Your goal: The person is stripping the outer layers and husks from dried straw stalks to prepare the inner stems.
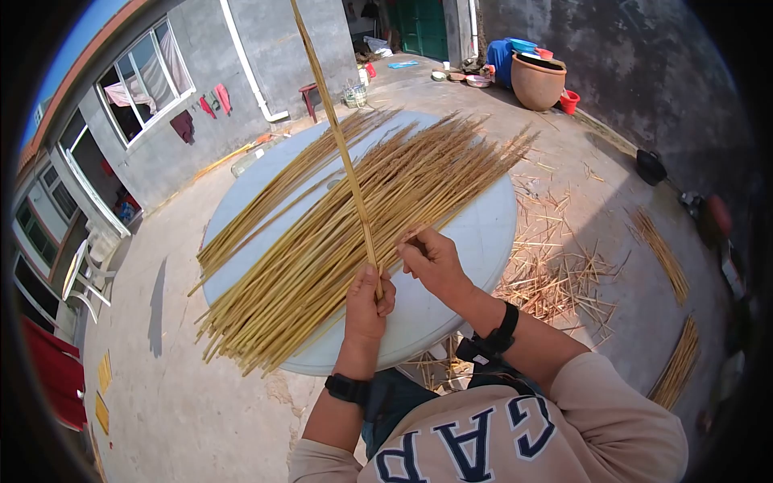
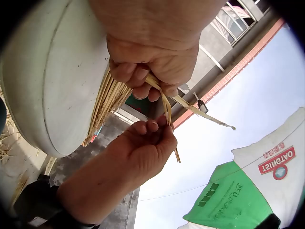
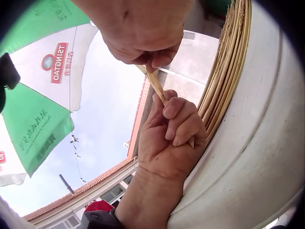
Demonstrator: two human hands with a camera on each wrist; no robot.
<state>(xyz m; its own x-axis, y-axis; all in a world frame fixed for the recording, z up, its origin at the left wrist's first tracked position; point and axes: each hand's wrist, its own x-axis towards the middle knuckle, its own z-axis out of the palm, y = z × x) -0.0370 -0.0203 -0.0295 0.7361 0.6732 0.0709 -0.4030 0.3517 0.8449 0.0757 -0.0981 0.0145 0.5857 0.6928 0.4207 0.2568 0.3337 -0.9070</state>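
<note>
My left hand [image 1: 370, 302] grips a long dry stalk [image 1: 342, 149] near its lower end, fingers curled round it. The stalk rises tilted above the table and out of the top of the head view. Just to the right, my right hand [image 1: 435, 262] pinches a thin papery leaf strip [image 2: 167, 107] between thumb and fingertips. In the left wrist view this strip runs from the left fist to the right fingertips, and another loose strip [image 2: 209, 116] sticks out beside it. Below both hands, a thick layer of similar stalks [image 1: 322, 241] with feathery brown heads covers the table.
The round pale table [image 1: 495, 233] also bears a smaller row of stalks [image 1: 278, 189] on its far left. Leaf scraps [image 1: 564, 274] litter the floor at right, near two bundles [image 1: 664, 253] of stalks. A big clay pot [image 1: 538, 83] stands by the back wall.
</note>
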